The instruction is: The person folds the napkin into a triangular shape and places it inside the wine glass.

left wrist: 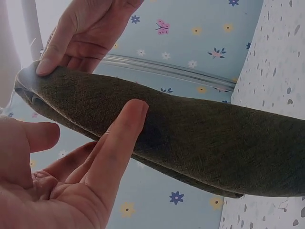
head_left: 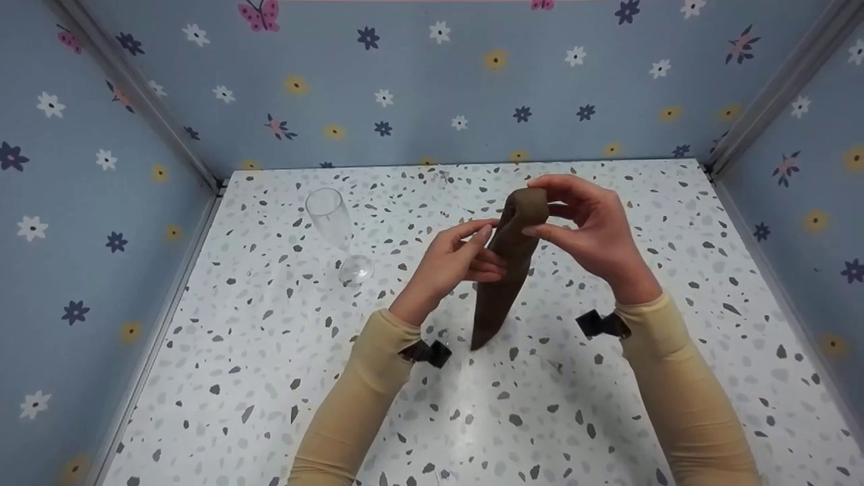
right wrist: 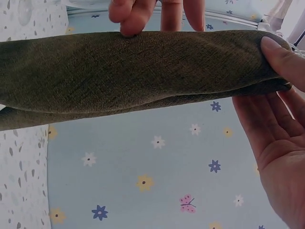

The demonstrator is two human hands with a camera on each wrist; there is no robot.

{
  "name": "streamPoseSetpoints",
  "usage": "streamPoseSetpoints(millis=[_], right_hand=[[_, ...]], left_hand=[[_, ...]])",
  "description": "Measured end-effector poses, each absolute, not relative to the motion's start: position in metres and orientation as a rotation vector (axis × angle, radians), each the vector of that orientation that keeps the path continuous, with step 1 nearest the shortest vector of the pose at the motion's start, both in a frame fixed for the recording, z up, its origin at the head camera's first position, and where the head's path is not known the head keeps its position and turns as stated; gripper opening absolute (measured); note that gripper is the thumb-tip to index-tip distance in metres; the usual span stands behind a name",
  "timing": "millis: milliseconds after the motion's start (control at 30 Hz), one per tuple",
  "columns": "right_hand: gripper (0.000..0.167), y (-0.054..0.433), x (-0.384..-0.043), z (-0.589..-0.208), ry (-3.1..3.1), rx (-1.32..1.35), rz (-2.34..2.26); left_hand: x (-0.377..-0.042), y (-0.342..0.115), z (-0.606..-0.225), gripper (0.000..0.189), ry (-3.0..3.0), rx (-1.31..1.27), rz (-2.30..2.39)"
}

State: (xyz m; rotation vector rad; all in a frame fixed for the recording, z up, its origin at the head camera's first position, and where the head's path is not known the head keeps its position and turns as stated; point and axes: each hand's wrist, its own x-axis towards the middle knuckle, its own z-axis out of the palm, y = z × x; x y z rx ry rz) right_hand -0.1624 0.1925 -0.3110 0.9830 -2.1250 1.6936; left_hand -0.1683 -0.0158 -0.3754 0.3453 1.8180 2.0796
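Note:
A folded brown cloth (head_left: 516,253), long and narrowing to a point at its lower end, is held up on a slant above the table. My right hand (head_left: 597,233) pinches its upper end between thumb and fingers. In the left wrist view the woven cloth (left wrist: 200,138) shows a loose lower fold. My left hand (head_left: 452,260) touches the cloth's side with extended fingers, and its thumb stands apart from the fabric. Whether the pointed tip meets the table I cannot tell. A clear champagne flute (head_left: 331,219) stands to the left, apart from both hands.
Beneath the hands lies a white speckled tabletop (head_left: 256,378). Blue flowered panels (head_left: 418,81) rise at the back and both sides, joined by metal corner strips. Each wrist carries a small black camera, such as the left wrist camera (head_left: 432,353).

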Motion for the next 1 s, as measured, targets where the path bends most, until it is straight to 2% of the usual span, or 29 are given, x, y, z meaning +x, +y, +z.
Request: streamPoseSetpoints(millis=[667, 900, 1000], right_hand=[[0.049, 0.193, -0.161, -0.328, -2.084, 1.172, 1.870], [0.055, 0.204, -0.168, -0.342, -2.115, 1.155, 1.949], [0.051, 0.208, -0.169, -0.346, -2.103, 1.128, 2.026]], left_hand=[[-0.168, -0.009, -0.369, 0.034, 1.627, 0.344, 2.299], [-0.169, -0.007, -0.370, 0.030, 1.656, 0.350, 2.353], [-0.169, -0.008, -0.370, 0.028, 1.694, 0.318, 2.360]])
